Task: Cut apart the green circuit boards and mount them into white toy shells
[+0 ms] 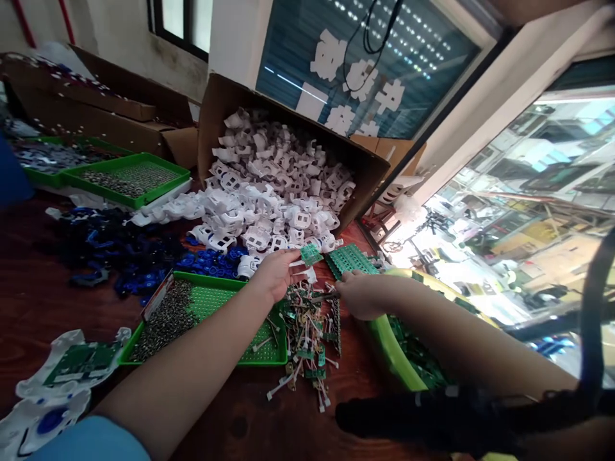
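My left hand (277,275) pinches a small green circuit board (311,254) with a white connector piece hanging under it. Just right of it, my right hand (358,294) is closed near a stack of green board panels (350,259); what its fingers hold is too small to make out. Below both hands lies a pile of small boards with white-plugged wires (307,346). Under my left forearm sits a green tray (211,301) with many small metal parts (168,320) in its left side.
A cardboard box (369,169) spills white plastic shells (269,211) at the back. Blue parts (139,256) lie left, below another green tray (158,192). An open white shell (72,365) sits front left; a yellow-green rimmed container (396,358) stands right. A black bar (408,413) crosses front right.
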`<state>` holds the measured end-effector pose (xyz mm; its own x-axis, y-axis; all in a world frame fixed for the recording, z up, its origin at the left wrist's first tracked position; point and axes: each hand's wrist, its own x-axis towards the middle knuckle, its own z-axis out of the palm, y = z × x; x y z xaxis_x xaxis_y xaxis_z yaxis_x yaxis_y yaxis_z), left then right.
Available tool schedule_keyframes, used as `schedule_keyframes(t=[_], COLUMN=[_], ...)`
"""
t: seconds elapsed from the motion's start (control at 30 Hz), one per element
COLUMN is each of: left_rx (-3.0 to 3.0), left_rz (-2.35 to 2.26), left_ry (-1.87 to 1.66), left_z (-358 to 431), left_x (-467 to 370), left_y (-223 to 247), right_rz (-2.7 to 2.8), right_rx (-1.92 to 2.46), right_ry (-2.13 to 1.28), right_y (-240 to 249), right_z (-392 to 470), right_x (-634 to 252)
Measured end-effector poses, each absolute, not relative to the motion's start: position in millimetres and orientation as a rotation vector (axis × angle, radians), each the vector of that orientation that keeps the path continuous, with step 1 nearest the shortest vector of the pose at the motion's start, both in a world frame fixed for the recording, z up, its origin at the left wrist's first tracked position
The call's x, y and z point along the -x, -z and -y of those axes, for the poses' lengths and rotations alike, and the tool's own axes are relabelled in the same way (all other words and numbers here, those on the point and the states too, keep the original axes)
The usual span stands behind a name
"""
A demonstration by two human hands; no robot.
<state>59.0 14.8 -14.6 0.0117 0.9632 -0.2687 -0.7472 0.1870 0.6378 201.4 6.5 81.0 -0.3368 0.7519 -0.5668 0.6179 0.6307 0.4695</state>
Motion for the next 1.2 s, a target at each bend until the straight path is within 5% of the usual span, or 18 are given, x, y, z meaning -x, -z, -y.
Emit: schedule_keyframes(t=[0.2,0.4,0.63,0.8,1.2], left_rx=[-0.266,-0.286,-0.410,-0.448,-0.407], left_rz=[-0.686,-0.696,-0.757,-0.766,-0.766], left_ry=[-1.242,-1.349,-1.514,-1.513,-1.331], left_z=[-16.3,-14.5,-12.5,-13.6,-9.9], left_x=[-55.5,-56.5,-60.2,-67.0,-69.6], left_y=[16.0,12.5,9.2,16.4,11.8], right_rz=[-2.079,-2.263,-2.440,-2.508,-2.763], right_rx=[-1.088,-1.440,-1.956,-1.987,-2.053], right_ry=[-0.458,-0.170,1.013,1.532,1.234], right_y=[-78.1,-85.0,-59.1,-32.5,-9.1], right_z=[1.1,-9.4,7.1,18.9,23.5], right_x=[-183.8,-206.2,-244.6,-242.3,-233.6])
